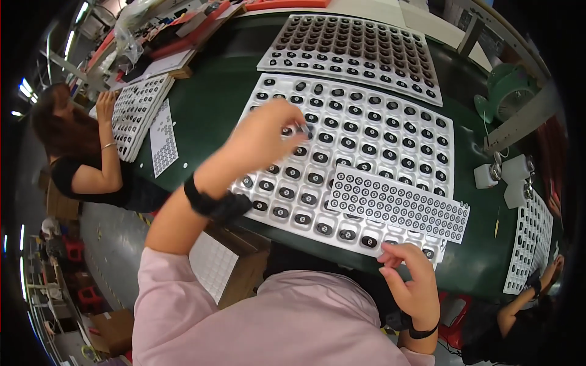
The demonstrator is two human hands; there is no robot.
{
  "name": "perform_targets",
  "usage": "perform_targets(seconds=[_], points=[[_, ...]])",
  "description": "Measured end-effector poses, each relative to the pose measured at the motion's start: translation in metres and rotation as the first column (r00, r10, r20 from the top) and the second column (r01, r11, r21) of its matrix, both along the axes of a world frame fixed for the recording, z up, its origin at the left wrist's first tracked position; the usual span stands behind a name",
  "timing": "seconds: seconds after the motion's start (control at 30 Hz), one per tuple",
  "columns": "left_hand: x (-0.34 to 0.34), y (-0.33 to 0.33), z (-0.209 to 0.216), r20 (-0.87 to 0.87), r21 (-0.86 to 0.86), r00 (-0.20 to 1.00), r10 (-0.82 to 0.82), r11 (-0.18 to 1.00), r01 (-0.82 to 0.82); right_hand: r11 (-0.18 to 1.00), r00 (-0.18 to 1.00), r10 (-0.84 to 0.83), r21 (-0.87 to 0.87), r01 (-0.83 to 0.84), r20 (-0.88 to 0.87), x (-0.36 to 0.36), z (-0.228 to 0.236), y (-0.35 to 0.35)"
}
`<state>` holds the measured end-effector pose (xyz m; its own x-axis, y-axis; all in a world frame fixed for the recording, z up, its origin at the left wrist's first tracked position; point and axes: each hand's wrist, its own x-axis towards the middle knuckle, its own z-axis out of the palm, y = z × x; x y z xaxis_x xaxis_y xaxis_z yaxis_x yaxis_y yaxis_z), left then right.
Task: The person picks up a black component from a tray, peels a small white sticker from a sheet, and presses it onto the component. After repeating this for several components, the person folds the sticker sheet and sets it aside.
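My left hand (266, 135) reaches over the white tray (278, 82), thumb and fingers pinched at a small dark piece (307, 130). Blur hides the detail of what they grip. Black oval pieces (350, 126) with light round marks fill rows of the tray's pockets; the back row looks plain. Across the tray's near right part lies a white sheet (397, 204) printed with rows of dark round stickers, covering some pockets. By the tray's near edge, my right hand (415, 283) has its fingers curled and thumb close to the fingertips; anything between them is too small to make out.
Behind stands another filled tray stack (354, 49). At left a person works beside stacked trays (137, 116) and another sticker sheet (163, 140). A green fan (510, 91) and a metal post (519, 125) stand at right, near white boxes (486, 175) and another worker's tray (530, 241).
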<state>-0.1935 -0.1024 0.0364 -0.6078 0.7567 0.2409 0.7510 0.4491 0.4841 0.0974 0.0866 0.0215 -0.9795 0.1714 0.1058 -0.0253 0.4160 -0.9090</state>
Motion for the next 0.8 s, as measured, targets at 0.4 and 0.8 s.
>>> perform_targets(seconds=[0.4, 0.8], points=[[-0.172, 0.023, -0.063, -0.075, -0.17, 0.952, 0.296, 0.937, -0.305, 0.999, 0.996, 0.016, 0.035, -0.019, 0.091, 0.017, 0.001, 0.002], [-0.188, 0.028, -0.078, -0.001, -0.19, 0.966, 0.259, 0.948, -0.254, 0.998, 0.992, -0.024, 0.061, 0.016, 0.127, 0.02, -0.001, 0.001]])
